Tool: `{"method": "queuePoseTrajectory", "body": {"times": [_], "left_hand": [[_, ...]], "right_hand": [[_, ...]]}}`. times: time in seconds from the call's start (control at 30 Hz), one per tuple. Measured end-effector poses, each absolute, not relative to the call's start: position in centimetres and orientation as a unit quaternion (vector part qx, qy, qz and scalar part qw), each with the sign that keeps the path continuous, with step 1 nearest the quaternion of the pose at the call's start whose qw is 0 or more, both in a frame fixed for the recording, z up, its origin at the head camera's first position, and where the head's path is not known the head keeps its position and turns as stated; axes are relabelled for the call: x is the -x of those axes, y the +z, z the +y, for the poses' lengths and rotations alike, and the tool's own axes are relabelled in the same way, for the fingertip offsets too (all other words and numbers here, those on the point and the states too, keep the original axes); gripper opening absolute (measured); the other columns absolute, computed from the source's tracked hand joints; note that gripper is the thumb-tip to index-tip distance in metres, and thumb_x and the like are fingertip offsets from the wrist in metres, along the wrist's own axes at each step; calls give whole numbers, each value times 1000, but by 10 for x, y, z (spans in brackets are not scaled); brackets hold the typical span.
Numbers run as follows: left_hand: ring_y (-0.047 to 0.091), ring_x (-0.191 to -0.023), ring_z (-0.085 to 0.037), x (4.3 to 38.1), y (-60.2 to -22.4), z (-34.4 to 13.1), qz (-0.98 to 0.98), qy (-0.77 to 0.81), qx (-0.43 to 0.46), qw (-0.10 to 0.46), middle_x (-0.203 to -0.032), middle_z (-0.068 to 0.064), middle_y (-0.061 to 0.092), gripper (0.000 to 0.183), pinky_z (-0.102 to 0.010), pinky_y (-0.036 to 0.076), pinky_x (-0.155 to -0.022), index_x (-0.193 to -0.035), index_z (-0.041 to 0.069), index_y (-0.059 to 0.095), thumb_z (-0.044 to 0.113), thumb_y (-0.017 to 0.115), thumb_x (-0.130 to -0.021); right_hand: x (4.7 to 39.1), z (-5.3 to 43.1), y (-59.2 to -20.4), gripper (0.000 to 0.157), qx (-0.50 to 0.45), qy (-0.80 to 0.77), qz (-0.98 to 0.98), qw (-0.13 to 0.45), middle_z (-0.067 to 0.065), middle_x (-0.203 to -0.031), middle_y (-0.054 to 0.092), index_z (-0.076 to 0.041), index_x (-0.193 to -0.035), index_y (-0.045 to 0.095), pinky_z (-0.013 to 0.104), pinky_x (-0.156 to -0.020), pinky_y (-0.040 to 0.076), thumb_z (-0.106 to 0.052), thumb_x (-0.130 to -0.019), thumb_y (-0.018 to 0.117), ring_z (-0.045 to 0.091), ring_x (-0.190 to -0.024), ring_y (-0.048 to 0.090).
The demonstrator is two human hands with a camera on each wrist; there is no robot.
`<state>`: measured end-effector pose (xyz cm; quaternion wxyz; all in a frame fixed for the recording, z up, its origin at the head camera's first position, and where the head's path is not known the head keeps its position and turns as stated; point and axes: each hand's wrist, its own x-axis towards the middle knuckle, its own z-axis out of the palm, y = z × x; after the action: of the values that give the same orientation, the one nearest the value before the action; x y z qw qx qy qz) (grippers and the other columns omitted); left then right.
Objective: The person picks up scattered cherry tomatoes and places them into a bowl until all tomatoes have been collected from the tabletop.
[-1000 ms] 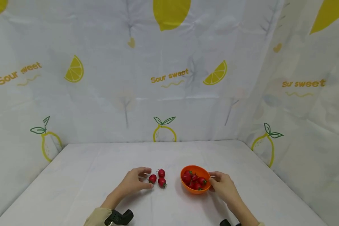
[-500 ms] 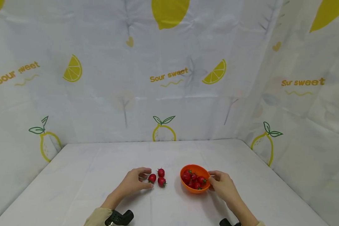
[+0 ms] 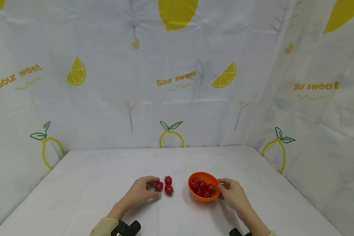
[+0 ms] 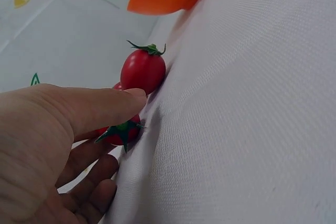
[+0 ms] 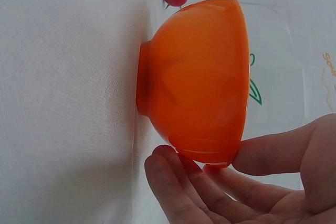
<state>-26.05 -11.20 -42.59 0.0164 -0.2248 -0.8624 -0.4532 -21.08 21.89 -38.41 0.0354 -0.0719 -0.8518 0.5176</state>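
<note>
My left hand (image 3: 140,192) curves around the left one of three red cherry tomatoes on the table, thumb in front and fingers behind. That tomato (image 4: 132,132), partly hidden by the thumb in the left wrist view, has a green star-shaped calyx. Beside it lie a front tomato (image 3: 169,190) and a rear tomato (image 3: 168,180). Contact between hand and tomato is hard to make out. An orange bowl (image 3: 204,199) stands upright to the right with several cherry tomatoes (image 3: 194,185) inside. My right hand (image 5: 262,182) pinches its right side, thumb at the rim and fingers against the outer wall.
A white cloth covers the table (image 3: 121,164). Behind it and at the sides hang white sheets (image 3: 106,108) printed with lemons and lettering. Dark devices are strapped to both wrists, such as the left wrist camera (image 3: 126,227).
My left hand has shifted slightly right, closer around the left tomato. The right hand, bowl and tomatoes stay where they were; the head view has tilted very slightly.
</note>
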Motion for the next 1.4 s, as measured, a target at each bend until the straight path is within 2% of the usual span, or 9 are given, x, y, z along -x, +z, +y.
{"method": "queuePoseTrajectory", "body": {"times": [0.37, 0.63, 0.87, 1.0, 1.4], "left_hand": [[61, -103, -24, 261, -429, -110, -867, -439, 234, 29, -108, 0, 67, 44, -41, 51, -89, -115, 5, 68, 22, 84, -78], [61, -97, -19, 260, -430, -110, -870, -436, 229, 30, -99, 5, 66, 41, -42, 50, -88, -109, 8, 68, 27, 85, -77], [59, -101, -22, 257, -432, -106, -872, -435, 224, 31, -106, 3, 65, 47, -46, 49, -89, -116, 9, 68, 27, 86, -76], [59, -100, -22, 257, -431, -106, -871, -436, 223, 32, -105, 4, 65, 43, -47, 48, -89, -113, 11, 69, 26, 86, -76], [60, -92, -18, 257, -428, -107, -871, -438, 221, 37, -98, 6, 66, 42, -41, 50, -83, -111, 9, 69, 25, 86, -76]], "right_hand": [[210, 218, -383, 30, 70, 515, -853, 33, 14, -97, 68, 12, -122, 57, 37, -71, 58, -1, -96, 53, 21, -79, 66], [210, 218, -383, 30, 74, 517, -852, 32, 12, -95, 68, 12, -122, 57, 36, -71, 58, -1, -96, 52, 21, -79, 66], [209, 218, -383, 29, 68, 520, -851, 34, 13, -95, 68, 12, -122, 57, 37, -71, 58, 0, -96, 52, 22, -79, 66], [209, 218, -382, 30, 69, 518, -852, 35, 14, -96, 68, 12, -122, 57, 37, -71, 58, -1, -96, 52, 22, -80, 66], [210, 218, -383, 29, 70, 515, -853, 38, 13, -94, 68, 12, -122, 58, 37, -71, 58, 0, -96, 52, 21, -79, 66]]}}
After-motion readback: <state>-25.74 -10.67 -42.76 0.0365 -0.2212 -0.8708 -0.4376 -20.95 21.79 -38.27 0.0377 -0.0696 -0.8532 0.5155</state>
